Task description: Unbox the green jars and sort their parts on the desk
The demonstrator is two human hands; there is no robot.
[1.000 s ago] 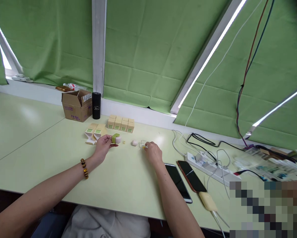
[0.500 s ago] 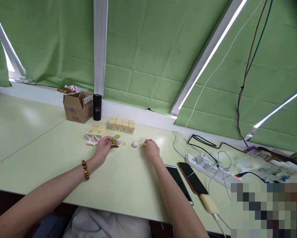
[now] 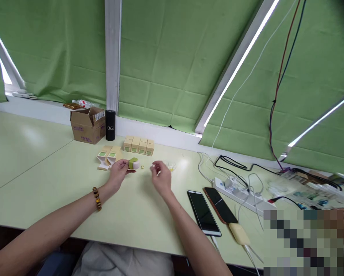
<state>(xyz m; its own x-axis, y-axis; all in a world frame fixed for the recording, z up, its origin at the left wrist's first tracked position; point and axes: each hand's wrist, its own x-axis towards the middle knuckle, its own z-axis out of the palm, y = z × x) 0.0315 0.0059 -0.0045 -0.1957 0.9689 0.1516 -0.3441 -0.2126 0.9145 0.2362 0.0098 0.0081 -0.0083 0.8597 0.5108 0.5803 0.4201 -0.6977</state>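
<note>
My left hand (image 3: 119,172) is closed around a small, rounded pale pink piece (image 3: 136,165) with a green band (image 3: 132,163) around it, held just above the table. To its right my right hand (image 3: 162,177) has its thumb and fingers pinched together. A small pale pink piece (image 3: 152,166) shows at those fingertips, mostly hidden by them. Between the hands a tiny yellowish bit (image 3: 142,167) lies on the table. Just beyond my right hand is clear plastic packaging (image 3: 172,166) with something yellow in it.
Several small tan boxes (image 3: 139,145) stand in a row behind, with opened ones (image 3: 105,157) to the left. A cardboard carton (image 3: 88,126) and a black bottle (image 3: 110,125) stand farther back. Two phones (image 3: 204,212), a yellow case (image 3: 239,234), and a power strip (image 3: 241,195) lie right.
My right hand has moved left from the clear packaging to where the small pink piece lay, its fingertips now on it. The left hand keeps its hold.
</note>
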